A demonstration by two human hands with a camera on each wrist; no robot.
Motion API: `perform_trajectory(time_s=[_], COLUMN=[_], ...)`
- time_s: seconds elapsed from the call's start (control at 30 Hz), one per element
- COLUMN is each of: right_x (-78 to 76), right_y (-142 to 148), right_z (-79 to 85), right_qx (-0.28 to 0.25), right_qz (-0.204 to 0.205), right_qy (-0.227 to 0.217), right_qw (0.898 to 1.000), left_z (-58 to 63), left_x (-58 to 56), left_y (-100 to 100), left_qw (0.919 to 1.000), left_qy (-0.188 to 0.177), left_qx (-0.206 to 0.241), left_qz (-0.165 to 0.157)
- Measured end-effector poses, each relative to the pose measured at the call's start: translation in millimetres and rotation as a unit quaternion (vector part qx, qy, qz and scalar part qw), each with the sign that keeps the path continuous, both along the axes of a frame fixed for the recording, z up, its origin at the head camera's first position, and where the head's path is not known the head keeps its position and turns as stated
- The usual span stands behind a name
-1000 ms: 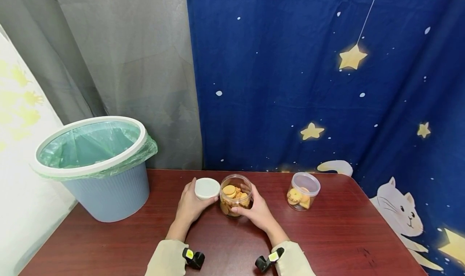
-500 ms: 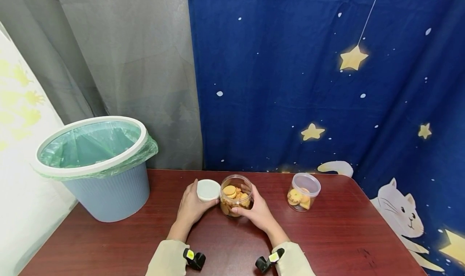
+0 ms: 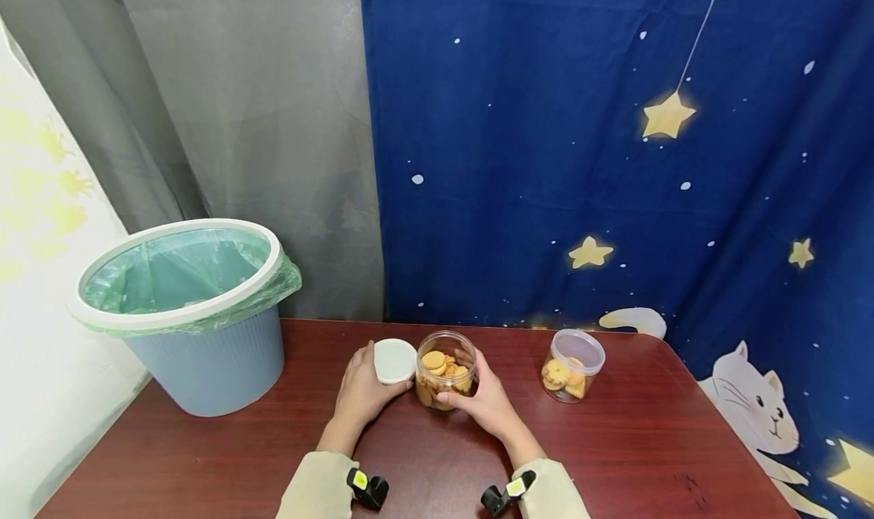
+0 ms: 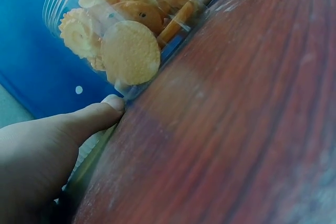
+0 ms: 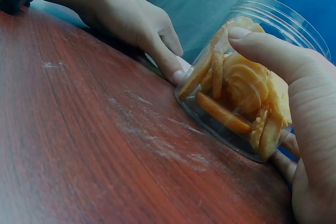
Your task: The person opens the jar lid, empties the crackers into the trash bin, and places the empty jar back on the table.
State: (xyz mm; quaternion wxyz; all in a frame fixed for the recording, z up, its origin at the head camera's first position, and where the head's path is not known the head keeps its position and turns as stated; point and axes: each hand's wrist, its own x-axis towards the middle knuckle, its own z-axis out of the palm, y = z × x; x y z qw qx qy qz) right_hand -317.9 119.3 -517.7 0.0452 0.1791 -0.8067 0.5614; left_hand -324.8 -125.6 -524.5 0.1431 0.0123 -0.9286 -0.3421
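In the head view, a clear jar (image 3: pixel 445 386) with its top off stands on the table, filled with golden cookies (image 3: pixel 437 364). My right hand (image 3: pixel 488 401) grips it from the right, with the thumb (image 5: pixel 262 45) across the near side and other fingers behind. Just left of the jar lies a round white lid (image 3: pixel 394 360), low at the tabletop. My left hand (image 3: pixel 363 388) holds this lid by its left and near edge. Its thumb tip (image 4: pixel 113 103) comes right up to the foot of the jar. The fingers beyond the lid are mostly hidden.
A smaller lidded tub (image 3: pixel 572 366) of cookies stands to the right on the dark red table (image 3: pixel 649 420). At the left is a blue bin (image 3: pixel 212 363) with a green liner. Grey and blue star-patterned curtains (image 3: pixel 519 162) hang behind the table's far edge.
My left hand has brought the white lid slightly down and right, to the tabletop beside the jar. The right hand keeps its grip. The whole head view has shifted a little.
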Motion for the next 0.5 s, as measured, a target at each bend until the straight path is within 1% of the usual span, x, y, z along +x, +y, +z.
perform_trajectory(time_s=[0.3, 0.5], right_x=[1.4, 0.9], right_y=[-1.0, -0.7], right_z=[1.7, 1.3], right_qx=[0.000, -0.003], right_qz=[0.001, 0.003], right_qy=[0.002, 0.000], right_qw=[1.000, 1.000], left_z=[-1.6, -0.5], left_x=[0.5, 1.5], left_y=[-0.3, 0.3], left_qw=[0.9997, 0.9996], left_qy=[-0.001, -0.004], left_qx=[-0.023, -0.029], left_qz=[-0.003, -0.002])
